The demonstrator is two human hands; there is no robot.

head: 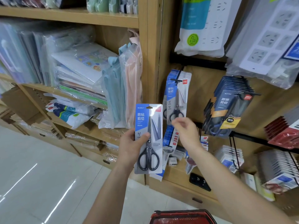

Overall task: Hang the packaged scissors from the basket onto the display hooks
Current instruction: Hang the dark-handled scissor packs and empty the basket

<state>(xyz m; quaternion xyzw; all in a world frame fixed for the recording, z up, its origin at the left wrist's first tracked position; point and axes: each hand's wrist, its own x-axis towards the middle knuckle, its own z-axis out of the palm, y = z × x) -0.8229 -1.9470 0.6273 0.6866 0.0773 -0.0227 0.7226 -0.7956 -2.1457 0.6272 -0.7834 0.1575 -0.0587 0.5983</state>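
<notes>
The left hand (131, 146) grips the scissors pack (148, 136) upright, hang hole topmost, below-left of the hook (177, 81), while the right hand (186, 131), fingers (178, 123) loosely spread and empty, hovers nearer that hook.

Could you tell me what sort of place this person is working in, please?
Most likely a stationery shop: packaged scissors hang in stacks on display hooks, bagged power strips hang above, and wooden shelves hold wrapped folders.

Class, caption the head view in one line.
Left hand holds packaged scissors upright; right hand hovers by hung packs.
</notes>
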